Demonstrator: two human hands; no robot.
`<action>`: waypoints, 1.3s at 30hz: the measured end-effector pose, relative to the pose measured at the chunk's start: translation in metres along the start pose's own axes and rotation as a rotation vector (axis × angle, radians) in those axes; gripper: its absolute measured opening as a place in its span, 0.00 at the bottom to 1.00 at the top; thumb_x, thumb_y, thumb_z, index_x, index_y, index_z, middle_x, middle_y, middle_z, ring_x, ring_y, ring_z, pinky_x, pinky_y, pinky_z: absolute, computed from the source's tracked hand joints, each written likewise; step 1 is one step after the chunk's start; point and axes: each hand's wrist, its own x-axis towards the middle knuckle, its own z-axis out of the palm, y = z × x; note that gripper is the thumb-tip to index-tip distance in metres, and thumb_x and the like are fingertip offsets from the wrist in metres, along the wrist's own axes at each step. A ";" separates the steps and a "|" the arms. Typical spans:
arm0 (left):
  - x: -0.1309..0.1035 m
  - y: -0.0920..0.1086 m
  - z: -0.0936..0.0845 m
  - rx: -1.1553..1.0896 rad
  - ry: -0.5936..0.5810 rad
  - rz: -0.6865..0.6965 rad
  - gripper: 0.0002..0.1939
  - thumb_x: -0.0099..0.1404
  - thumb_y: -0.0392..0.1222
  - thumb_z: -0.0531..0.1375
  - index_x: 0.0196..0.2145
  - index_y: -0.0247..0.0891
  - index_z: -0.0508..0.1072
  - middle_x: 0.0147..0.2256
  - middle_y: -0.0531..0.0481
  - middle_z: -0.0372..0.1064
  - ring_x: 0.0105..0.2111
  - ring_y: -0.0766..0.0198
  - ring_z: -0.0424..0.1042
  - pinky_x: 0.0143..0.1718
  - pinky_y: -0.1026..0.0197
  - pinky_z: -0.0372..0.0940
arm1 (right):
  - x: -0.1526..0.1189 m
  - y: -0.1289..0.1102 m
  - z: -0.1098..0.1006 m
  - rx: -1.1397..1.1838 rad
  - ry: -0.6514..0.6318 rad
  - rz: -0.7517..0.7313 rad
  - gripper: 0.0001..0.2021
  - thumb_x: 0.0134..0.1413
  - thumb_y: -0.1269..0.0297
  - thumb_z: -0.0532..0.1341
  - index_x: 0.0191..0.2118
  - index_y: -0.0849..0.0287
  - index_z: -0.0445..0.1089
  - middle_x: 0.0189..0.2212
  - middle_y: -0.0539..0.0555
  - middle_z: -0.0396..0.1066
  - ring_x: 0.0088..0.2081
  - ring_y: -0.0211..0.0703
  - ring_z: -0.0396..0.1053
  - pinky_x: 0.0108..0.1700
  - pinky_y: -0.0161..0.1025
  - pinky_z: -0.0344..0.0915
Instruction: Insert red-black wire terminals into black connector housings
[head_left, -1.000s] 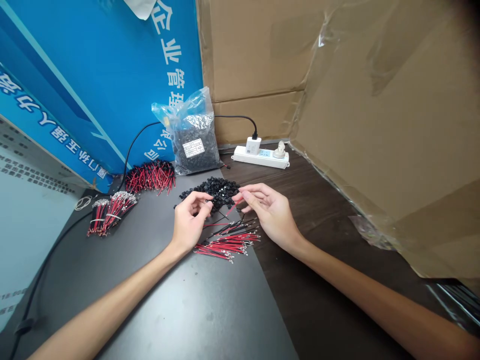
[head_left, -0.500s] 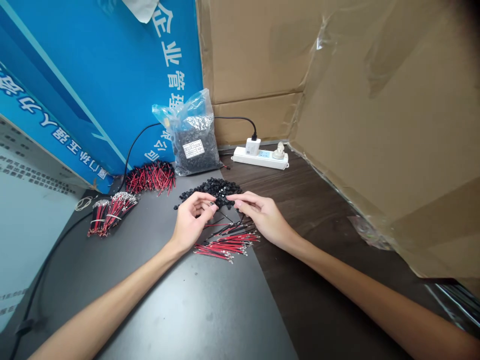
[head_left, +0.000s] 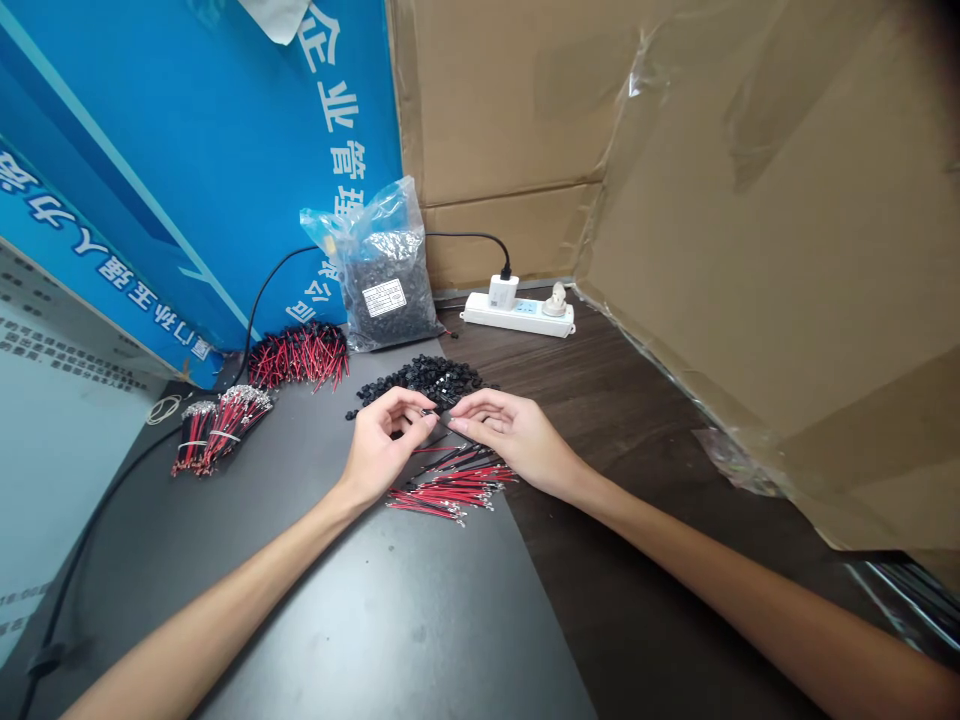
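My left hand [head_left: 384, 440] is closed in a pinch on a small black plastic connector [head_left: 428, 411], mostly covered by the fingertips. Just right of it, my right hand [head_left: 511, 437] pinches a thin dark wire, its tip close to the connector; whether the two touch I cannot tell. Behind both hands lies a heap of loose black connectors [head_left: 424, 373]. Below the fingers, a spread of red and black wires [head_left: 454, 490] with metal terminals at their ends rests on the grey mat [head_left: 360, 620].
Wires with black ends [head_left: 300, 358] are piled at the back left, near banded wire bundles [head_left: 225, 428]. A clear bag of black parts [head_left: 390, 290] leans against the blue board [head_left: 225, 130]. A white power strip [head_left: 517, 314] stands by the cardboard wall [head_left: 750, 250].
My right hand has moved slightly left, bringing its fingertips nearer to those of my left hand. The left hand stays almost in place, still pinching.
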 end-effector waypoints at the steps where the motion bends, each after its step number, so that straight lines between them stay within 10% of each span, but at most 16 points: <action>1: 0.000 0.000 0.000 0.004 -0.003 0.003 0.09 0.56 0.43 0.68 0.33 0.37 0.76 0.24 0.53 0.69 0.24 0.67 0.66 0.28 0.63 0.63 | 0.000 0.000 0.000 0.002 0.000 0.004 0.16 0.48 0.51 0.70 0.35 0.58 0.76 0.34 0.54 0.78 0.38 0.45 0.75 0.43 0.43 0.72; 39: 0.000 -0.007 0.002 0.049 -0.066 0.012 0.10 0.58 0.42 0.68 0.37 0.36 0.79 0.27 0.50 0.72 0.26 0.67 0.68 0.29 0.63 0.64 | 0.000 -0.005 -0.001 0.001 0.048 0.011 0.16 0.45 0.56 0.72 0.37 0.58 0.73 0.32 0.54 0.75 0.35 0.42 0.73 0.40 0.42 0.72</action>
